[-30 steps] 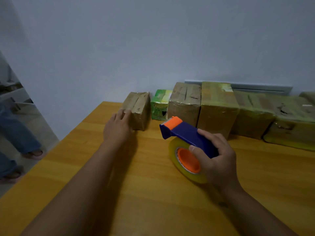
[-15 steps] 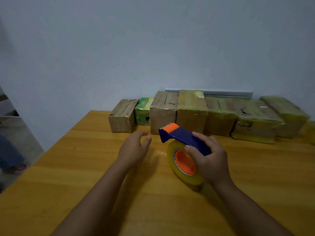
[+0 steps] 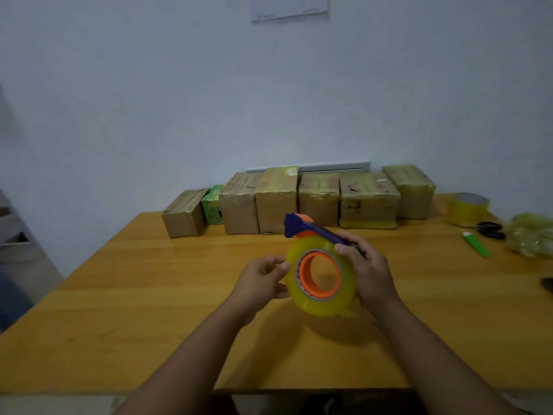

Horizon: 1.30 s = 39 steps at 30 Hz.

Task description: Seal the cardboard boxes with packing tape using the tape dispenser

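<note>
Wooden table point(image 3: 149, 295) fills the lower frame, pale wall behind. Centre frame, nearest: both hands on one tape dispenser point(image 3: 317, 232), held above the table. Right hand point(image 3: 368, 274) grips its blue handle, fingers curled round it. Left hand point(image 3: 263, 280) has fingertips curled on the left edge of the tape roll point(image 3: 321, 283), apparently pinching it. Roll is yellowish clear on an orange hub, open face toward camera. Dispenser's long axis runs from right hand up-left, blue-orange head pointing toward the boxes. No readable writing on it.

Right edge, mid-height: one green pen-like tool point(image 3: 475, 244), one pair of black-handled scissors point(image 3: 487, 229), one wad of crumpled tape point(image 3: 532, 238), one spare tape roll point(image 3: 468, 206) lying flat.

Far edge of table: row of six cardboard boxes point(image 3: 275, 202) side by side against the wall, mostly tape-wrapped, plus one small green box point(image 3: 213, 205) second from left. Print on it too blurred to read. Upper centre: one white sheet point(image 3: 288, 7) on the wall, markings illegible.
</note>
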{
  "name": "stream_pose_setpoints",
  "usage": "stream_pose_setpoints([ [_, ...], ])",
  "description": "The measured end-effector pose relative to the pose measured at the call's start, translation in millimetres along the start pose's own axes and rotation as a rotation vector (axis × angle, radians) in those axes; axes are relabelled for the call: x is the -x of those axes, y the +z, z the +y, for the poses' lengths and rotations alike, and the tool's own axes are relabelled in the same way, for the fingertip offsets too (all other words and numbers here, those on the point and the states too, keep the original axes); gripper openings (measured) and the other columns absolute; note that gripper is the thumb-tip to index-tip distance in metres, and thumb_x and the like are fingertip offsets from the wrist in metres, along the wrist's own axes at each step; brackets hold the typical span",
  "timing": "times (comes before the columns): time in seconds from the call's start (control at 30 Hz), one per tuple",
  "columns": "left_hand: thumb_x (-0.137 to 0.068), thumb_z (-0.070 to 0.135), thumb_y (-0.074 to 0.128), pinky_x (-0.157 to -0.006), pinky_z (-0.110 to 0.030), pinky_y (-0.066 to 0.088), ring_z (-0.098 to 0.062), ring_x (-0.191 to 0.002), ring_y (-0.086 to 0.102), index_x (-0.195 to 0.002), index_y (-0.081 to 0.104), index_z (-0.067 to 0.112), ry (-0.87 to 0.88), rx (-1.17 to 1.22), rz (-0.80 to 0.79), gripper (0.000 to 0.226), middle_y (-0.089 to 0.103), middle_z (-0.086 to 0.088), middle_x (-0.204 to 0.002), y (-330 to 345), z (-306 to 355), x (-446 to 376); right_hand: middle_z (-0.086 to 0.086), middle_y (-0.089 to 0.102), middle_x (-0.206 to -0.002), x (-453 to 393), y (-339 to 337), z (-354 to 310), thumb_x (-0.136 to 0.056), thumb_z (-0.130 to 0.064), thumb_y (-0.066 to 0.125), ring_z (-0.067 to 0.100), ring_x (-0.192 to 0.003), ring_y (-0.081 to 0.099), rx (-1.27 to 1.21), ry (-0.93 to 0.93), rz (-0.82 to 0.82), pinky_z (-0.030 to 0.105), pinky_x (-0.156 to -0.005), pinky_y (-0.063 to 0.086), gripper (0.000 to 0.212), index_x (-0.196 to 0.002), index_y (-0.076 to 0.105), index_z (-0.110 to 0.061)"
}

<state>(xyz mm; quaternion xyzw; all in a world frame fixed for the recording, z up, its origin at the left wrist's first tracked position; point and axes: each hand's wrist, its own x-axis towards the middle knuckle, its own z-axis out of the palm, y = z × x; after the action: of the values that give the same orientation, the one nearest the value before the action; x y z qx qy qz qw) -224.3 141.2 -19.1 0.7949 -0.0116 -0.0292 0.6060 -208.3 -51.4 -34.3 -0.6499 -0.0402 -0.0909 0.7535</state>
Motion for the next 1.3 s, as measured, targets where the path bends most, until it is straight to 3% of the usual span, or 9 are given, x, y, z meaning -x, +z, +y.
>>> stream_pose_setpoints([
  [0.1, -0.1, 0.022, 0.049, -0.06, -0.018, 0.051, -0.01, -0.082, 0.069, -0.101, 0.064, 0.032, 0.018, -0.043, 0.057, 0.017, 0.07, 0.005, -0.098, 14, 4, 7, -0.003, 0.069, -0.117, 9, -22, -1, -0.081, -0.037, 0.062, 0.018, -0.109, 0.065, -0.071, 0.066, -0.125, 0.04, -0.093, 0.053, 0.037, -0.117, 0.067, -0.03],
  [0.2, -0.1, 0.022, 0.05, -0.063, -0.021, 0.052, -0.012, -0.09, 0.068, -0.105, 0.066, 0.032, 0.015, -0.039, 0.074, 0.02, 0.071, 0.007, -0.099, 23, 3, 10, -0.007, 0.066, -0.125, 17, -37, -3, -0.097, -0.023, 0.048, 0.013, -0.119, 0.059, -0.183, 0.139, -0.22, 0.038, -0.103, 0.046, 0.03, -0.119, 0.068, -0.027],
  [0.37, -0.101, 0.02, 0.05, -0.077, -0.027, 0.054, -0.015, -0.102, 0.065, -0.108, 0.069, 0.025, 0.041, -0.004, 0.098, 0.021, 0.069, 0.003, -0.111, 38, -3, 3, -0.005, 0.063, -0.128, 31, -44, -5, -0.096, -0.014, 0.054, 0.012, -0.113, 0.062, -0.1, 0.068, -0.249, 0.03, -0.089, 0.052, 0.031, -0.116, 0.07, -0.031],
  [0.6, -0.1, 0.017, 0.052, -0.097, -0.033, 0.048, -0.009, -0.108, 0.058, -0.126, 0.059, 0.024, 0.021, -0.061, 0.087, 0.028, 0.062, 0.006, -0.119, 47, -16, -14, -0.011, 0.053, -0.127, 31, -47, -21, -0.097, -0.025, 0.058, 0.002, -0.102, 0.058, 0.458, -0.261, -0.202, 0.013, -0.075, 0.047, 0.039, -0.133, 0.049, -0.036],
  [0.73, -0.1, 0.017, 0.051, -0.087, -0.027, 0.047, -0.007, -0.105, 0.057, -0.121, 0.062, 0.025, 0.04, -0.205, 0.148, 0.025, 0.061, 0.009, -0.114, 35, -24, -19, 0.001, 0.048, -0.134, 9, -53, -11, -0.097, -0.031, 0.057, 0.02, -0.115, 0.053, 1.019, -0.257, -0.172, 0.025, -0.076, 0.045, 0.053, -0.144, 0.032, -0.028],
  [0.87, -0.099, 0.019, 0.052, -0.086, -0.025, 0.046, -0.007, -0.106, 0.055, -0.124, 0.061, 0.023, 0.137, -0.391, 0.18, 0.026, 0.061, 0.009, -0.115, 24, -28, -24, 0.007, 0.052, -0.121, 5, -46, 16, -0.097, -0.03, 0.054, 0.023, -0.106, 0.052, 1.398, -0.205, -0.135, 0.034, -0.082, 0.048, 0.051, -0.142, 0.031, -0.021],
  [1.0, -0.099, 0.022, 0.052, -0.095, -0.038, 0.05, -0.011, -0.113, 0.055, -0.125, 0.061, 0.021, 0.178, -0.501, 0.187, 0.028, 0.061, 0.007, -0.119, 19, -35, -30, 0.009, 0.052, -0.112, 5, -41, 41, -0.098, -0.021, 0.05, 0.024, -0.097, 0.053, 1.516, -0.211, -0.078, 0.035, -0.079, 0.049, 0.046, -0.142, 0.034, -0.017],
  [1.2, -0.099, 0.024, 0.052, -0.095, -0.032, 0.046, -0.011, -0.114, 0.053, -0.126, 0.06, 0.022, 0.201, -0.613, 0.145, 0.028, 0.059, 0.005, -0.126, 14, -46, -29, 0.008, 0.052, -0.112, 8, -41, 41, -0.099, -0.025, 0.049, 0.023, -0.096, 0.055, 1.529, -0.231, -0.1, 0.035, -0.079, 0.051, 0.044, -0.14, 0.034, -0.02],
  [1.3, -0.099, 0.026, 0.052, -0.093, -0.029, 0.045, -0.012, -0.113, 0.053, -0.127, 0.059, 0.024, 0.21, -0.669, 0.14, 0.029, 0.056, 0.006, -0.128, 10, -43, -26, 0.006, 0.054, -0.113, 3, -39, 20, -0.098, -0.039, 0.048, 0.023, -0.097, 0.056, 1.536, -0.077, -0.221, 0.036, -0.074, 0.051, 0.039, -0.133, 0.037, -0.026],
])
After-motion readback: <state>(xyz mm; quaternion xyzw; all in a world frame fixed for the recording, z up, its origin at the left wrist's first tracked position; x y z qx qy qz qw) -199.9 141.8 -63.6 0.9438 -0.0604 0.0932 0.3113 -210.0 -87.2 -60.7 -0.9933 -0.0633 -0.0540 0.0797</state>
